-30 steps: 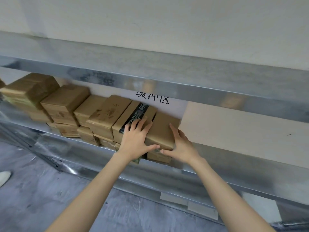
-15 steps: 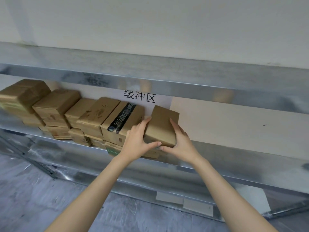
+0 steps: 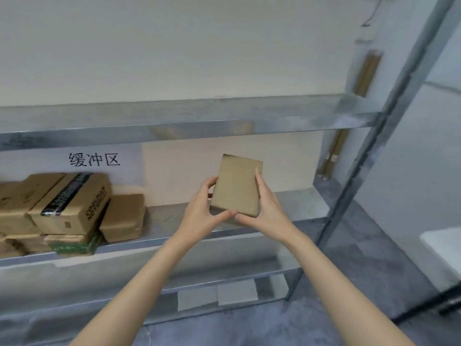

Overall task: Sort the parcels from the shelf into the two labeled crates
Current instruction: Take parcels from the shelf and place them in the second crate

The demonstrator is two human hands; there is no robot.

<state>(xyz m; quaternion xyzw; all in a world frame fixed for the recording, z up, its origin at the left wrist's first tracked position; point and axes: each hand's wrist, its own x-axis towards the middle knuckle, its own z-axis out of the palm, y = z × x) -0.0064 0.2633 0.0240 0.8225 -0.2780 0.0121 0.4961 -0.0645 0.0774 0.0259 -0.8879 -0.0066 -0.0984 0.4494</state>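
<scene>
Brown cardboard parcel [image 3: 235, 186] is held in both my hands, lifted clear of the metal shelf [image 3: 294, 203] and in front of its bare right part. It stands long side up, top tilted away, plain face toward me.

Left hand [image 3: 202, 213]: fingers curled round the parcel's left edge, thumb under the near bottom edge. Right hand [image 3: 268, 208]: fingers laid up along the right edge, thumb at the bottom. The two thumb tips touch below the parcel.

Other parcels sit at the left end of the same shelf. A box with a black tape strip [image 3: 69, 203] lies on top of the stack, with a green-edged pack [image 3: 74, 247] beneath it. A smaller brown parcel [image 3: 123, 218] stands just beside the taped box on its right.

A white sign [image 3: 94, 159] with three black characters hangs on the wall behind the stack. At the right edge there is a white object [image 3: 441, 250]; I cannot tell what it is.
</scene>
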